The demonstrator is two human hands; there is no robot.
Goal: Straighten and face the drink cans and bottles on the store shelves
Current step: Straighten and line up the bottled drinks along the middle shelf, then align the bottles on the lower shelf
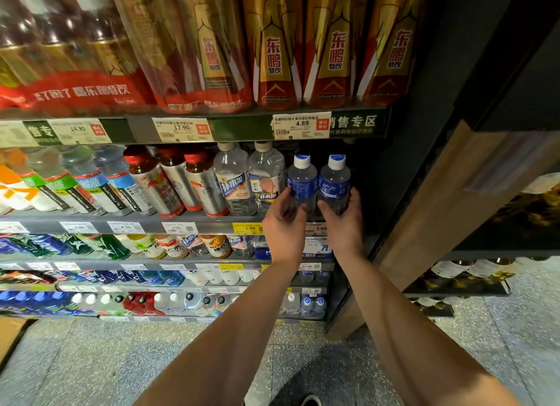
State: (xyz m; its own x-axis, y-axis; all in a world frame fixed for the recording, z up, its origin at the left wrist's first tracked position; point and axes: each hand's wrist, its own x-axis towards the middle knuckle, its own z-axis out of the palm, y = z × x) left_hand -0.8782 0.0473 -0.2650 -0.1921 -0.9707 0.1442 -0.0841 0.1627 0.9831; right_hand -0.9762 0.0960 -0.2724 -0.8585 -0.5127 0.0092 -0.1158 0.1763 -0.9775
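Two small blue-labelled bottles with white caps stand side by side at the right end of the second shelf. My left hand (285, 224) grips the lower part of the left blue bottle (301, 183). My right hand (344, 221) holds the right blue bottle (335, 183) from below and from the right. Both bottles are upright with labels turned toward me. To their left stand two clear bottles with white caps (233, 178), then red-capped silver bottles (169, 184).
The shelf edge (151, 222) carries price tags. Above, tall gold and red bottles (275, 48) fill the top shelf. Lower shelves hold several more drinks (169, 246). A dark cabinet wall (418, 133) borders the shelves on the right. Speckled floor lies below.
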